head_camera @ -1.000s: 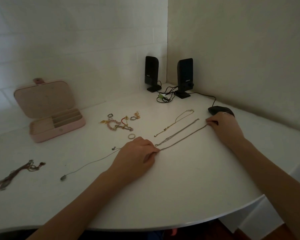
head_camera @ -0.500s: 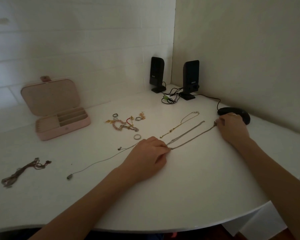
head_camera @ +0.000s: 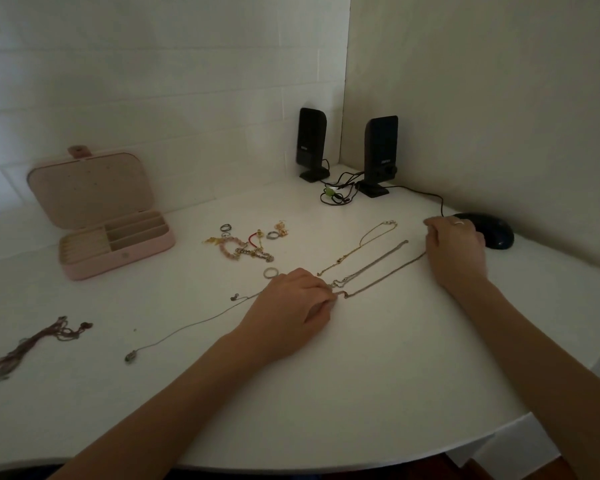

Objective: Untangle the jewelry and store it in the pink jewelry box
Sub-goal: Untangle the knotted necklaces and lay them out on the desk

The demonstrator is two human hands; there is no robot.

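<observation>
- So that its kinks show, I keep the silver chain stretched mid-tabletop: left hand pinches one end, right hand the other.
- Pink box waits open.

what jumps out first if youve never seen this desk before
Two hands stretch a thin chain across the middle of the white table: the left hand pinches its near end, the right hand is at the far end beside a black mouse. An open pink box sits at the left, with a pile of jewelry between it and the chains.
</observation>
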